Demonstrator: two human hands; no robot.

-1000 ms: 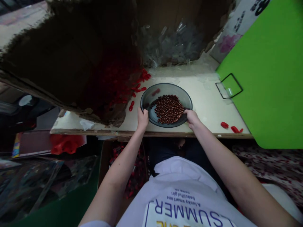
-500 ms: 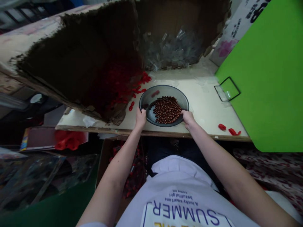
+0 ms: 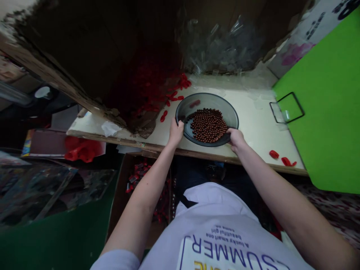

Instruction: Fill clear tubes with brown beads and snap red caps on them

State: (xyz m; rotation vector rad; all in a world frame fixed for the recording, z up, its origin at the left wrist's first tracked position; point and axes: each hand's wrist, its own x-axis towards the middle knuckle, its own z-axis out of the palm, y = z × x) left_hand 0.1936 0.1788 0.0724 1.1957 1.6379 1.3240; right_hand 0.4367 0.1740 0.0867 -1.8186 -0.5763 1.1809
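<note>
Your hands are each pinching the rim of the grey bowl (image 3: 225,105), the left hand (image 3: 176,132) and the right hand (image 3: 236,139) gripping opposite sides at its near half, thumbs at the edge. The bowl sits at or just over the front part of the tabletop (image 3: 255,127); you cannot tell whether its base touches. It looks like thin, fairly stiff plastic, light in itself, probably slick; the brown beads (image 3: 209,125) pooled inside likely give it most of its weight and would roll if you tilt it, so a level hold on both sides of the rim suits it. Your shirt (image 3: 208,210) reads "SUMMER" and "A lucky smart one", upside down; characters on the white box (image 3: 323,22) are too small to read.
</note>
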